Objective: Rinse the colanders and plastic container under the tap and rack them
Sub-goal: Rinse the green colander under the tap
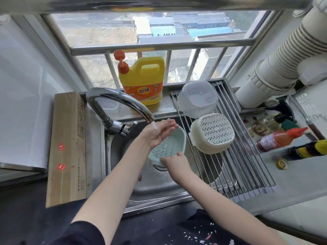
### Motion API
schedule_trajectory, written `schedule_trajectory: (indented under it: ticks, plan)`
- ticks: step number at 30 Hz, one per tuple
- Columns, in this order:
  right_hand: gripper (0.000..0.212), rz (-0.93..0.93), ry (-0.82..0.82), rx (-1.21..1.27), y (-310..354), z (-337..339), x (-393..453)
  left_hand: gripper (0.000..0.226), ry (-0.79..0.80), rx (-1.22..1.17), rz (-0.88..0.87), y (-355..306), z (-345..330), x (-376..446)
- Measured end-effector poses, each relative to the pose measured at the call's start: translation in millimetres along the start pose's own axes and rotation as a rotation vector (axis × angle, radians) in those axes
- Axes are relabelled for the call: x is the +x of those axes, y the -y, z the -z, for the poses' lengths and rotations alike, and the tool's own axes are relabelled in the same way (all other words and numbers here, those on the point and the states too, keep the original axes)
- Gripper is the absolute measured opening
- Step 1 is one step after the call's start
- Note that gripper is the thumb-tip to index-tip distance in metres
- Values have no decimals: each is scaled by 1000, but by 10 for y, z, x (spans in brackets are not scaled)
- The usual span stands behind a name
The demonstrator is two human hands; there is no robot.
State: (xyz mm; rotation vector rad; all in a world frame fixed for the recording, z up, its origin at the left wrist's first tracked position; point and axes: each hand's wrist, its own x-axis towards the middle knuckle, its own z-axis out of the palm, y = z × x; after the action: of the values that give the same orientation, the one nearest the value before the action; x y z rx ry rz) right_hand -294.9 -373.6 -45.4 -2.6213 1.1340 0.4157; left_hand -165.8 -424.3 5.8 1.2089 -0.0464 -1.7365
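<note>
Sink with roll-up rack over its right side. Racked already, both upside down: clear plastic container, white colander. Left to do: green colander, in the sink, tilted below the running tap. My left hand is flat, fingers straight, under the stream; my right hand pinches the colander's near rim. Task looks about two-thirds through.

The tap and sink were shiny bare metal, the rack dull steel rods, the two colanders matt perforated plastic, the container cloudy translucent plastic, the detergent jug glossy plastic, the box matt cardboard.
</note>
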Motion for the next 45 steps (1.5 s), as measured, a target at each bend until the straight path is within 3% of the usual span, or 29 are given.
schedule_trajectory:
  ticks: [3, 5, 6, 7, 10, 14, 16, 19, 21, 23, 24, 26, 29, 32, 33, 37, 40, 42, 45]
  plan:
    - [22, -21, 45, 9, -25, -16, -51, 10, -31, -116, 41, 5, 62, 57]
    - [23, -32, 67, 12, -21, -37, -73, 45, -42, -148, 81, 25, 104, 72]
    - [23, -28, 66, 13, -25, -57, -77, 29, -4, -165, 88, 11, 92, 20]
    - [22, -23, 64, 18, -35, -68, -72, 67, -6, -127, 73, 34, 112, 58]
    - [24, -10, 12, -2, -42, -70, -41, 57, 27, 3, 4, 24, 101, 84]
    - [25, 2, -96, -90, -36, -60, -33, 40, 56, -8, -62, 13, 96, 92]
    - [18, -15, -99, -122, -50, -137, -35, 40, 42, 30, -82, 6, 55, 56]
    - [29, -37, -38, -128, -44, -144, -45, 47, -50, 131, -53, -18, -21, 92]
    - [26, -41, -37, -167, -51, -148, -53, 49, -210, 578, -143, -37, -23, 129]
    - [15, -32, -64, -209, -68, -132, -72, 61, -433, 1422, -320, -19, 75, 133]
    - [11, -22, -82, -221, -88, -114, -73, 65, -510, 1720, -368, -7, 132, 103]
    - [10, 20, -109, -235, -146, -66, -59, 66, -566, 1917, -319, 34, 247, 67]
    - [14, 74, -115, -303, -219, 43, -26, 51, -552, 1968, -264, 155, 372, 76]
    - [14, 101, -67, -334, -326, 163, 14, 37, -622, 2046, -411, 149, 490, 120]
    - [8, 138, -8, -334, -383, 208, 13, 36, -629, 2081, -446, 117, 524, 122]
    - [35, 298, 126, -320, -612, 462, 26, 49, -464, 2117, -430, 0, 634, 164]
    - [36, 324, 121, -289, -702, 606, 45, 33, -235, 1747, -356, 37, 787, 199]
    - [37, 298, 109, -285, -719, 688, 15, 25, -226, 1440, -358, 97, 876, 184]
    - [34, 224, 74, -263, -741, 834, -48, 33, -240, 1339, -327, 197, 875, 132]
